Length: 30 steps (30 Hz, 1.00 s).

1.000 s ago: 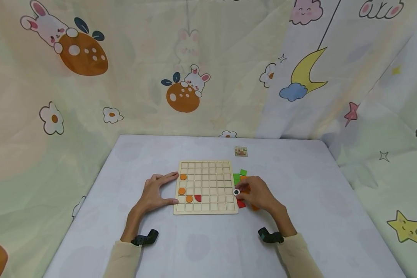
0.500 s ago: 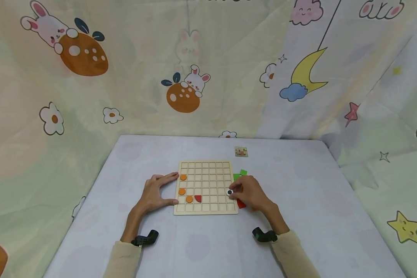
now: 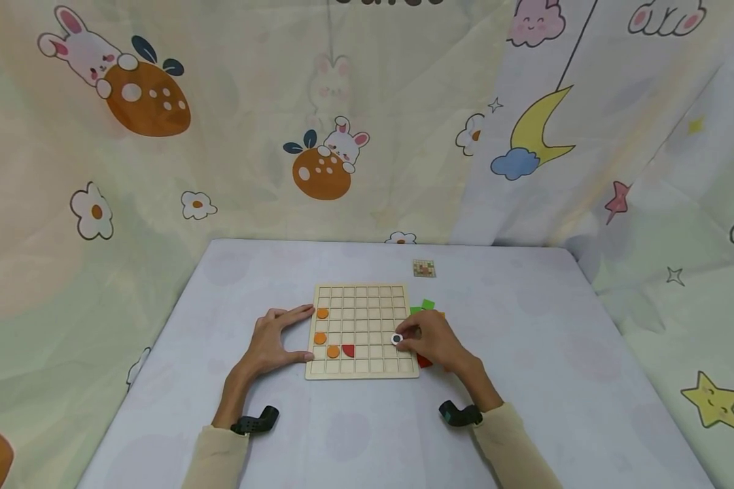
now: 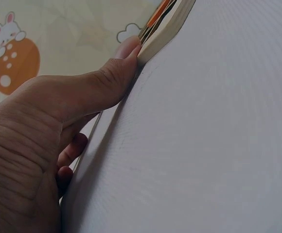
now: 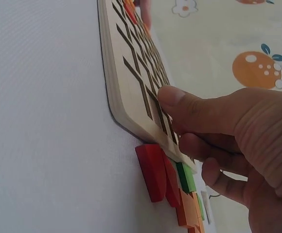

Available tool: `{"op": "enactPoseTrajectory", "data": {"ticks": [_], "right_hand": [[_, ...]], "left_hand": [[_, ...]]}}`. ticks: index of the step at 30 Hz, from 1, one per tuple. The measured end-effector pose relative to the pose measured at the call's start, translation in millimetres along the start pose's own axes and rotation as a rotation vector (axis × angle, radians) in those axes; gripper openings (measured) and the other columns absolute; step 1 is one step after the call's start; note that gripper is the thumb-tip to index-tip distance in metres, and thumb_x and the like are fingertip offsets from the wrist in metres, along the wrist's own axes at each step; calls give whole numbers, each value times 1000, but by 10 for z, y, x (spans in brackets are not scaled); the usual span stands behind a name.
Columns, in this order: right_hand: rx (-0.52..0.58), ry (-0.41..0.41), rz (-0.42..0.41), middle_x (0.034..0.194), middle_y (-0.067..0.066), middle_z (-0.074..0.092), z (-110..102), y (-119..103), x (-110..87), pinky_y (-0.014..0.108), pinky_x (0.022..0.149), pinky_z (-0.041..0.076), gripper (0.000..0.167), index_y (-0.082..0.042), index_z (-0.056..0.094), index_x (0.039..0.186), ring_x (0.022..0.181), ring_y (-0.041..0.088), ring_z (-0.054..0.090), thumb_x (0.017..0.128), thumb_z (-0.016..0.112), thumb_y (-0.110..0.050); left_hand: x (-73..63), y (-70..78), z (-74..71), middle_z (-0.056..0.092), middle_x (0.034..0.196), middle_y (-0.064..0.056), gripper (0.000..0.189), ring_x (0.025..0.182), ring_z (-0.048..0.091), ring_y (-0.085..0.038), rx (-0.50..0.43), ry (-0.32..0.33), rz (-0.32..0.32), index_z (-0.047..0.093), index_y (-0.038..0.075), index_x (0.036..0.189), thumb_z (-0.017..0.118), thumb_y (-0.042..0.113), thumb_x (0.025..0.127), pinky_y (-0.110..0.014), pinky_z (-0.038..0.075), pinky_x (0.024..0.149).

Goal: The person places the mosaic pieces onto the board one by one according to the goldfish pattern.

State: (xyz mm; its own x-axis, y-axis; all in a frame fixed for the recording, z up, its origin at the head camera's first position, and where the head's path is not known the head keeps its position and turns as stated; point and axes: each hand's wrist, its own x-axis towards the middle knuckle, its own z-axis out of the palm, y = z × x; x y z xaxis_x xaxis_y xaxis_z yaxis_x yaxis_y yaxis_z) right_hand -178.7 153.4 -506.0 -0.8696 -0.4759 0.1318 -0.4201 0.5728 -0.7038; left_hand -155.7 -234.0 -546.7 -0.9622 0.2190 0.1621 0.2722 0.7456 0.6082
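Observation:
A square wooden grid board (image 3: 361, 309) lies flat on the table. My left hand (image 3: 275, 341) is at its left edge, with straight fingertips and thumb tip touching the rim apart from each other. In the left wrist view the thumb (image 4: 127, 47) presses the board's edge. Over the board's right-hand cells, my right hand (image 3: 435, 341) pinches a small white disc with a black centre (image 3: 396, 339) between thumb and fingers. The right wrist view hides the disc behind the thumb (image 5: 172, 97). Orange discs (image 3: 321, 338) and a red quarter-round piece (image 3: 348, 350) sit in cells at the left.
Along the board's right edge lie loose pieces: red ones (image 5: 152, 172), green ones (image 3: 428, 304) and orange ones (image 5: 185, 209), partly covered by the right hand in the head view. A small patterned card (image 3: 424, 268) lies beyond the board. A printed cloth (image 3: 251, 136) hangs behind the table.
My right hand has carried the white disc leftward, from beside the board's right edge to over its right-hand cells. The left hand has stayed at the left edge.

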Motion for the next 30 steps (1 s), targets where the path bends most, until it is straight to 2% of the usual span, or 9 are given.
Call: {"op": "enactPoseTrajectory", "data": {"ticks": [7,15,30], "right_hand": [[2,-7,-11,91,-5,78,49,-34,61,24,76,55,21,-10,86,100,82,6,65,82,96,-11],[-15,-5,-65,90,-3,80,126,-67,150,24,75,55,20,-9,86,100,81,5,65,82,96,-10],[-23,-40,-56,89,-5,80,264,-187,297,22,75,56,19,-10,87,104,79,6,65,86,94,-11]], "left_hand": [[-7,-14,11,58,165,1,100,124,51,-27,7,10,8,61,26,158,100,51,70,-57,32,109],[-7,-9,0,58,165,1,99,123,51,-27,1,8,11,61,26,158,101,49,70,-58,32,110],[-4,-3,-3,58,165,3,100,124,52,-26,6,7,16,61,27,158,100,53,70,-57,32,110]]}}
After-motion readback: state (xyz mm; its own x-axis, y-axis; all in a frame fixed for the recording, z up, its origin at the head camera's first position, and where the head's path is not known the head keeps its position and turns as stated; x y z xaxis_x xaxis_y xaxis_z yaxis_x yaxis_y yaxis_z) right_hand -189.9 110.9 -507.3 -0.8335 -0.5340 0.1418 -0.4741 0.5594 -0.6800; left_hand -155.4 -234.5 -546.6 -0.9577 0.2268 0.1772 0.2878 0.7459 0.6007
